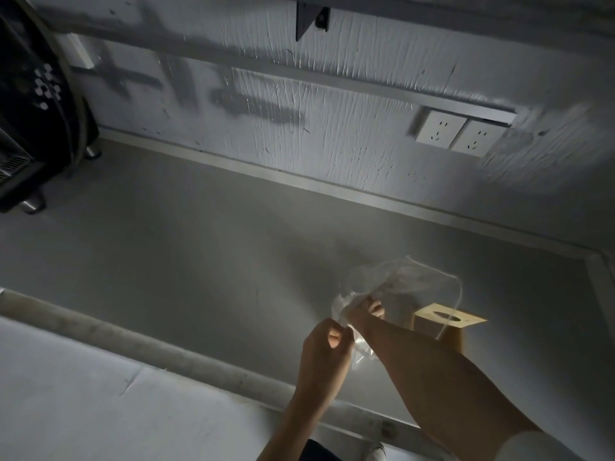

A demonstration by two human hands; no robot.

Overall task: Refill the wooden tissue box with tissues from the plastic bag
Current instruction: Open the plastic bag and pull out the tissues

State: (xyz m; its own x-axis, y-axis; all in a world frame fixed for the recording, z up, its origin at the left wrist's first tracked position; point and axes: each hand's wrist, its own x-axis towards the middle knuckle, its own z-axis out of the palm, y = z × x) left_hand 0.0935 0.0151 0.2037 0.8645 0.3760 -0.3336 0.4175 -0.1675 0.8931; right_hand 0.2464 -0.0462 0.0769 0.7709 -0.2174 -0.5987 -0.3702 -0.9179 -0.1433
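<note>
A clear, crumpled plastic bag (399, 281) hangs over the grey counter at the lower right. My left hand (327, 344) pinches its near edge with curled fingers. My right hand (366, 312) reaches inside the bag, and its fingers grip white tissues (397, 309) seen through the plastic. Right behind my right forearm stands the wooden tissue box (449, 319), its pale top with an oval slot partly covered by the bag and my arm.
The grey counter (186, 247) meets a white wall with two sockets (456, 134). A black appliance (33, 104) stands at the far left. A pale rounded edge (139, 344) runs along the counter's near side.
</note>
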